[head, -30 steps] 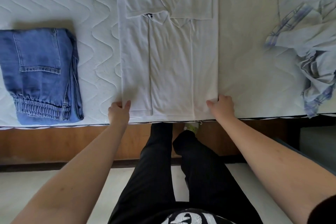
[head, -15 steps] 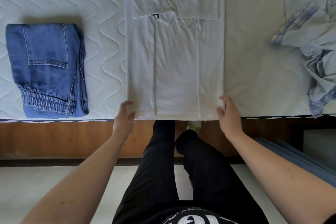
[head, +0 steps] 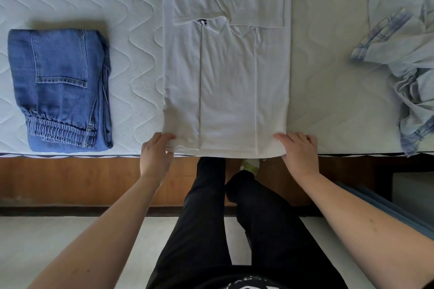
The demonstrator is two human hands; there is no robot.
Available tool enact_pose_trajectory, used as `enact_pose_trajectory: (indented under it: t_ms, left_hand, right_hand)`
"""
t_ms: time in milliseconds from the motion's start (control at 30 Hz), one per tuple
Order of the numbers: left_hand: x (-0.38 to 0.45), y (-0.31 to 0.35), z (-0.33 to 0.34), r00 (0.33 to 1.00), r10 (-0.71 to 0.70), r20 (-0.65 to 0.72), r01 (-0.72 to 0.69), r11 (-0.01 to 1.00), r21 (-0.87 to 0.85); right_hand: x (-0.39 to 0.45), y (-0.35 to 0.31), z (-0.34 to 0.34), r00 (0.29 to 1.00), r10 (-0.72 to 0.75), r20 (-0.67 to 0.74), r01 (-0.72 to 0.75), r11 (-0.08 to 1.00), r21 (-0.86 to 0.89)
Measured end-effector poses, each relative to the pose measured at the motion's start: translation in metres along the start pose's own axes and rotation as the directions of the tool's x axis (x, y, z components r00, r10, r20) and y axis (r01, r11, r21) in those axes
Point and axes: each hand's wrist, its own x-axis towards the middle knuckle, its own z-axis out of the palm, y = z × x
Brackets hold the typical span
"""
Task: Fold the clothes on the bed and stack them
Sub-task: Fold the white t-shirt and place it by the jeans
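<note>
Hem grip, white T-shirt, ready for cross fold.
Your left hand [head: 156, 156] & right hand [head: 297, 150] each pinch a hem corner of the white T-shirt [head: 226, 82], sides already folded in, flat at mattress [head: 131, 58] centre; corner hold keeps layers aligned. Folded jeans [head: 60, 91] lie left, plaid shirt [head: 404, 58] unfolded right.

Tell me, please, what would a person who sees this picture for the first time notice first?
First comes the white T-shirt in the middle of the mattress, its sides folded in, with the left hand and the right hand gripping its near corners. Folded blue jeans lie to its left, and a crumpled plaid shirt lies at the right edge.
</note>
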Motion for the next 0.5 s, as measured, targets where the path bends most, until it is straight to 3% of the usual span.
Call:
enact_pose_trajectory:
  t_ms: [167, 300, 433, 500]
  left_hand:
    - [0.004, 0.011, -0.015, 0.994, 0.100, -0.053, -0.096, 0.992, 0.080]
    - [0.002, 0.018, -0.036, 0.971, 0.211, -0.107, -0.199, 0.973, 0.119]
    - [-0.002, 0.026, -0.069, 0.860, 0.499, -0.110, -0.481, 0.863, 0.153]
    - [-0.007, 0.031, -0.088, 0.815, 0.569, -0.115, -0.556, 0.822, 0.127]
  right_hand:
    - [0.009, -0.005, -0.020, 0.996, -0.034, -0.085, 0.034, 0.999, 0.006]
    - [0.009, -0.002, -0.047, 0.958, -0.244, -0.150, 0.258, 0.963, 0.081]
    - [-0.001, 0.004, -0.080, 0.959, -0.255, -0.121, 0.274, 0.945, 0.179]
    - [-0.006, 0.007, -0.098, 0.957, -0.260, -0.129, 0.281, 0.942, 0.186]
